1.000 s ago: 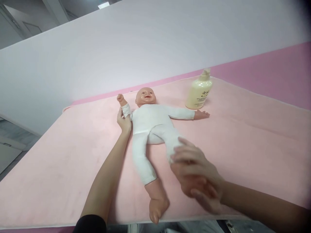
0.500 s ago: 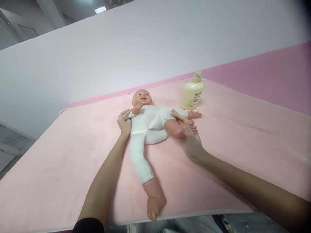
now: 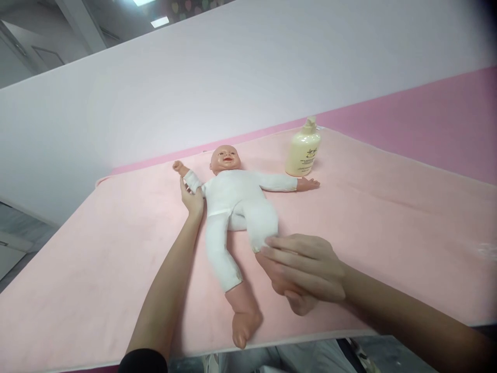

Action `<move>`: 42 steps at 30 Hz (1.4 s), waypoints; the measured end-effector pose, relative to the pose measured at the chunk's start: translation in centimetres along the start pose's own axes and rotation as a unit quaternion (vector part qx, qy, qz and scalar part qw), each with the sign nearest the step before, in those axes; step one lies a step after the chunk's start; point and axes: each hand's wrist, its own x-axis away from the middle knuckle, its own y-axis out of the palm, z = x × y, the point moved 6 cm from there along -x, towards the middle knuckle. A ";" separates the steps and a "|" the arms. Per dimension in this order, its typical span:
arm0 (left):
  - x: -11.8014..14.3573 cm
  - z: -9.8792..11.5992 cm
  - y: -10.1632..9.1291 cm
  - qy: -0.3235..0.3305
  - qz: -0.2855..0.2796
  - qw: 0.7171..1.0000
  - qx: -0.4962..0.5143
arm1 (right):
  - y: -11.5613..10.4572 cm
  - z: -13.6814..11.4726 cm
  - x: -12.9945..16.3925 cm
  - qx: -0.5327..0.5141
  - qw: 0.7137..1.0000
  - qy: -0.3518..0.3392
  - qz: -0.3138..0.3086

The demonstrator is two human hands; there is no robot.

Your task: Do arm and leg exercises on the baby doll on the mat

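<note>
A baby doll (image 3: 236,191) with a white cloth body lies on its back, head toward the wall and both legs toward me. My left hand (image 3: 193,199) is closed around its arm on the left, which points outward and up. Across the doll's lower leg on the right lies my right hand (image 3: 306,264), fingers wrapped over the shin and slightly blurred; the thumb is hidden. The doll's foot (image 3: 301,303) shows below that hand. Its other leg rests bent on the towel, with the bare foot (image 3: 246,326) near the front edge.
A pale yellow pump bottle (image 3: 303,155) stands beyond the doll's outstretched arm. Pink towelling (image 3: 97,269) covers the table. Behind it rises a white partition (image 3: 233,77) with a pink lower band. My lap shows below the front edge.
The doll's leg on the right has come down from bent up to stretched toward me, my right hand moving with it. The doll's left-side arm has swung from its chest outward with my left hand.
</note>
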 end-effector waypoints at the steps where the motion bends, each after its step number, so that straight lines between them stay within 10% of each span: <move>1: -0.1 -0.5 -0.2 -0.028 0.016 0.999 0.014 | -0.2 -1.0 -0.1 -0.002 0.999 -0.049 -0.013; 12: 0.2 -0.2 -0.5 -0.054 0.036 0.996 0.067 | 1.6 -4.0 -0.3 -0.025 0.981 -0.186 -0.056; 17: 1.2 2.8 0.1 0.084 -0.013 0.996 -0.032 | -1.3 -3.1 -1.7 0.032 0.984 -0.175 -0.016; 24: 3.4 5.8 2.1 0.318 -0.146 0.917 -0.190 | -1.8 1.4 -1.2 0.009 0.997 0.069 0.041; 34: 3.3 5.7 2.1 0.337 -0.138 0.910 -0.197 | 0.4 8.3 -0.2 -0.028 0.928 0.370 0.039; 42: 2.2 4.5 0.9 0.222 -0.082 0.967 -0.098 | -1.2 5.4 0.6 0.061 0.961 0.188 0.192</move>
